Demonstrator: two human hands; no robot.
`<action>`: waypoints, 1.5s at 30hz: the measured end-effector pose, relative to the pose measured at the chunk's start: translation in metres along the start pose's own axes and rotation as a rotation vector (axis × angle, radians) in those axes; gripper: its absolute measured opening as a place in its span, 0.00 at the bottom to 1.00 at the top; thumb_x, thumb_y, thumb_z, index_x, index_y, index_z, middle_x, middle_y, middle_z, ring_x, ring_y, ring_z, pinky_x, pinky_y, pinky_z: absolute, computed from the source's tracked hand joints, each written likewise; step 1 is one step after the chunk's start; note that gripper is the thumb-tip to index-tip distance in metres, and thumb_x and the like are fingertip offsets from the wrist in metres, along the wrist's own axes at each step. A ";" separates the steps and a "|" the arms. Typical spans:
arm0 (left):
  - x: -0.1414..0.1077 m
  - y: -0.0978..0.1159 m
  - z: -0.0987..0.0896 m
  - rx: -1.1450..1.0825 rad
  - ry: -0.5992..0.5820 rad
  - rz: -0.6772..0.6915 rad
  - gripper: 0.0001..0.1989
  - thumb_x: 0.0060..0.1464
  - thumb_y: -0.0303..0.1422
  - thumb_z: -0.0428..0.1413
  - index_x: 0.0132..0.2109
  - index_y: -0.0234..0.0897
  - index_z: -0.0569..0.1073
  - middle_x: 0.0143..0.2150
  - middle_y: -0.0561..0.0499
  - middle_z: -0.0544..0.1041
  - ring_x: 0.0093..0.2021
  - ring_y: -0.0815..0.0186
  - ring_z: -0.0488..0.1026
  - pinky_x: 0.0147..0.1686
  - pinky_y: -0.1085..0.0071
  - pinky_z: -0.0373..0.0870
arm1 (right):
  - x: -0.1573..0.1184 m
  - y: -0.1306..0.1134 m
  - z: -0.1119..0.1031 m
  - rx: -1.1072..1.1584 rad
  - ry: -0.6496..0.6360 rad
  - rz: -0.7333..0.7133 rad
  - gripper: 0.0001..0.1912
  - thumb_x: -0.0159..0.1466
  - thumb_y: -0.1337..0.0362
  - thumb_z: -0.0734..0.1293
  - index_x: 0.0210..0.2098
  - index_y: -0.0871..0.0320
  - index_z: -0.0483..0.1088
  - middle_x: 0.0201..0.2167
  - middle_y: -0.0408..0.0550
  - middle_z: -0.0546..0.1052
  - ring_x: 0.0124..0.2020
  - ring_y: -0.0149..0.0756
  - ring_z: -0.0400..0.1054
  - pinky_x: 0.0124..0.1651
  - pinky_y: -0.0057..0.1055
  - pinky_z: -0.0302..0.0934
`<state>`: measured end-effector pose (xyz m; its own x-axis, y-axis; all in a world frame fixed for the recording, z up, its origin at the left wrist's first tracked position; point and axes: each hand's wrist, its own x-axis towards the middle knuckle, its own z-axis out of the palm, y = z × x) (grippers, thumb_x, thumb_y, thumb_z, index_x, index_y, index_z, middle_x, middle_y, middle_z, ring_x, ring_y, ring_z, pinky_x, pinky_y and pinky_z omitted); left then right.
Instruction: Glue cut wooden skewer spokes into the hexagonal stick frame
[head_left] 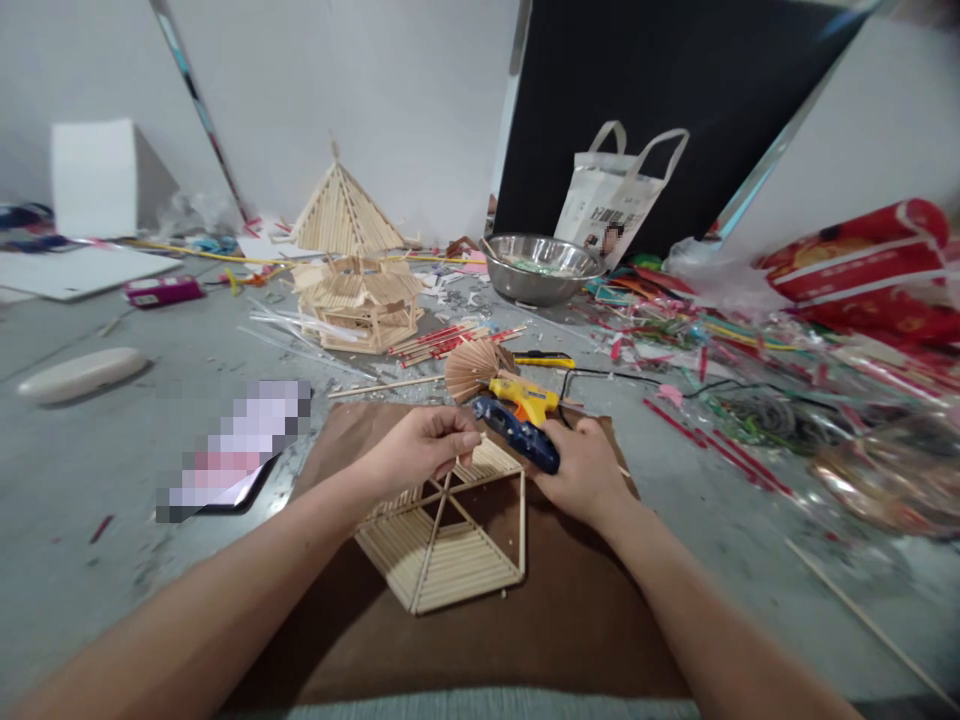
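A six-sided frame of thin wooden sticks [469, 560] lies on a brown board; some of its wedges are filled with rows of sticks, and one at the right shows bare board. Over the frame's far side, my left hand [427, 445] is closed in a pinch; whatever its fingertips hold is too small to make out. My right hand [585, 465] is closed round the near end of a dark blue tool [517, 435] with white specks, its exact kind unclear. Just behind that tool is a yellow glue gun [529, 397], partly covered.
Behind stands a stick-built pavilion model [360, 310] with a pointed roof [346, 215]. A metal bowl [536, 285], a paper fan [476, 370] and a yellow cutter [544, 360] lie ahead. A phone [240, 450] is at left; plastic scraps and a black cord [637, 375] spread rightward.
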<state>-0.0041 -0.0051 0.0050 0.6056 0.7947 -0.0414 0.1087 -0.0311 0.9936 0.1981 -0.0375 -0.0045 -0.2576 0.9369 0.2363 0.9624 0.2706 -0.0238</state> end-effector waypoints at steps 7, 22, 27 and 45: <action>0.000 0.004 -0.009 0.253 0.009 -0.068 0.11 0.44 0.37 0.50 0.27 0.31 0.69 0.18 0.57 0.64 0.18 0.77 0.56 0.18 0.79 0.52 | 0.006 0.025 0.008 -0.047 0.167 0.123 0.22 0.52 0.60 0.57 0.46 0.61 0.58 0.41 0.53 0.70 0.39 0.43 0.63 0.40 0.37 0.46; -0.005 -0.005 -0.004 0.796 -0.261 -0.193 0.09 0.37 0.37 0.53 0.26 0.40 0.75 0.20 0.55 0.73 0.21 0.72 0.65 0.20 0.79 0.53 | 0.011 0.036 0.009 -0.136 0.163 0.253 0.22 0.53 0.58 0.55 0.46 0.61 0.57 0.39 0.53 0.71 0.38 0.45 0.64 0.38 0.37 0.47; -0.005 -0.010 -0.003 0.854 -0.280 -0.174 0.10 0.37 0.38 0.53 0.27 0.40 0.76 0.21 0.54 0.74 0.21 0.71 0.65 0.20 0.78 0.53 | 0.011 0.040 0.009 -0.171 0.172 0.291 0.22 0.54 0.58 0.56 0.46 0.61 0.58 0.36 0.54 0.71 0.37 0.46 0.63 0.38 0.37 0.47; -0.006 -0.010 -0.002 0.919 -0.311 -0.182 0.10 0.37 0.36 0.53 0.28 0.40 0.76 0.22 0.53 0.74 0.21 0.70 0.64 0.21 0.77 0.53 | 0.012 0.052 0.015 -0.229 0.053 0.413 0.22 0.53 0.54 0.56 0.44 0.60 0.59 0.33 0.55 0.71 0.34 0.47 0.64 0.36 0.40 0.49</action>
<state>-0.0105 -0.0083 -0.0042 0.6849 0.6433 -0.3421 0.7111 -0.4878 0.5064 0.2433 -0.0086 -0.0172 0.1493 0.9417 0.3015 0.9792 -0.1833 0.0876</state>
